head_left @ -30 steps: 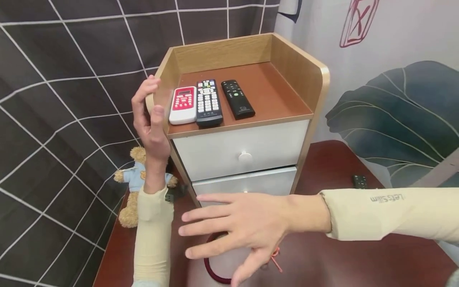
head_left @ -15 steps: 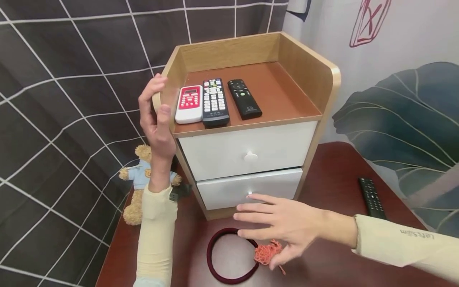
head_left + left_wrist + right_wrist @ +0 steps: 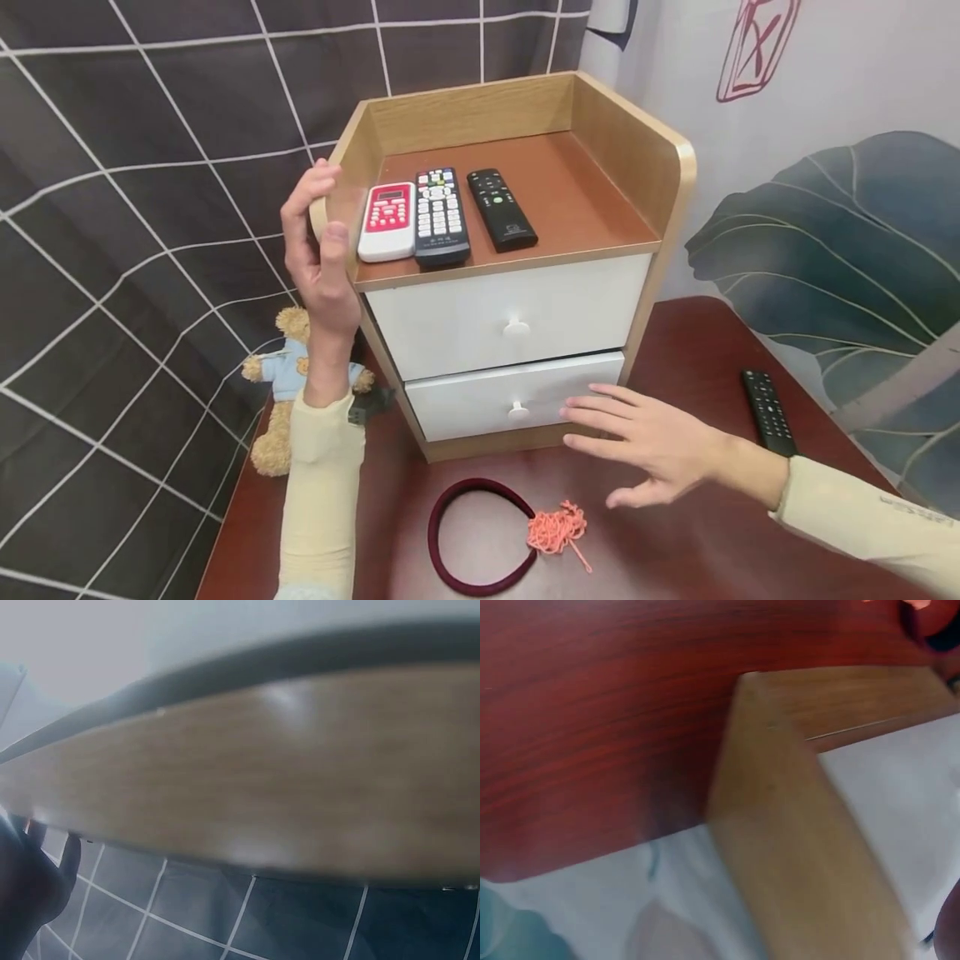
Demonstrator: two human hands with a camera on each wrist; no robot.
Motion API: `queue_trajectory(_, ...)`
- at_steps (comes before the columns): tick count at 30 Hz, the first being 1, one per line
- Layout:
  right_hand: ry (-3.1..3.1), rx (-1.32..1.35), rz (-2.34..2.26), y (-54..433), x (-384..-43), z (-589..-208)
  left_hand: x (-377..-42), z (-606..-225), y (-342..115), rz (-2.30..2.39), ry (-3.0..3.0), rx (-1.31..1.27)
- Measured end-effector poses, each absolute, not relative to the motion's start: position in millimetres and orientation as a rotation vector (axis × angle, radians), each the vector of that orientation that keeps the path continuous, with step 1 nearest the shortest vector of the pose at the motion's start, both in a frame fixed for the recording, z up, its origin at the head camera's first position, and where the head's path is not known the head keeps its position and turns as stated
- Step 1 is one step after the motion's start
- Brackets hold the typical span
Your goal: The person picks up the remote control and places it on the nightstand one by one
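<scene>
My left hand (image 3: 322, 267) grips the front edge of the left side panel of a small wooden cabinet (image 3: 671, 167), with the thumb towards the shelf. The cabinet has two white drawers: an upper drawer (image 3: 442, 321) and a lower drawer (image 3: 457, 408), each with a round white knob. In the head view my right hand (image 3: 660, 442) hovers beside the lower drawer's right end, fingers straight and spread, holding nothing. On top lie a red-and-white remote (image 3: 386, 225), a dark remote with white buttons (image 3: 441, 217) and a slim black remote (image 3: 501, 208).
A dark red headband-like loop (image 3: 435, 533) lies before the cabinet, touching tangled orange yarn (image 3: 557, 529). Another black remote (image 3: 768, 412) lies at the right on the red-brown table (image 3: 690, 333). A teddy bear (image 3: 281, 375) sits left, by the grid-patterned curtain (image 3: 187, 217).
My right hand has moved right, away from the front of the cabinet, uncovering the lower drawer, the loop and the yarn. The left hand has kept its hold on the side panel.
</scene>
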State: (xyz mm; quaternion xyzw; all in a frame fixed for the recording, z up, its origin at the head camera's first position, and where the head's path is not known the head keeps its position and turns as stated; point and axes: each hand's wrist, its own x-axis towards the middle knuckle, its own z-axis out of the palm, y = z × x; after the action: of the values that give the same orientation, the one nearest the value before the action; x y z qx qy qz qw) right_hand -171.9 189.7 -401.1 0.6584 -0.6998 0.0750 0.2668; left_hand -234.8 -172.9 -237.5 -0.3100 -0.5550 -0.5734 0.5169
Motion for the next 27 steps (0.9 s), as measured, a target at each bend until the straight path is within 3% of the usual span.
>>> queue_trajectory(12, -2.041, 1.392, 0.265, 276, -201, -433, -232, -238, -174, -1.381, -1.317, -0.733)
queue_trajectory(27, -2.567, 0.423, 0.340, 364, -217, -495, -225, -234, -168, -1.396, -1.324, -0.736)
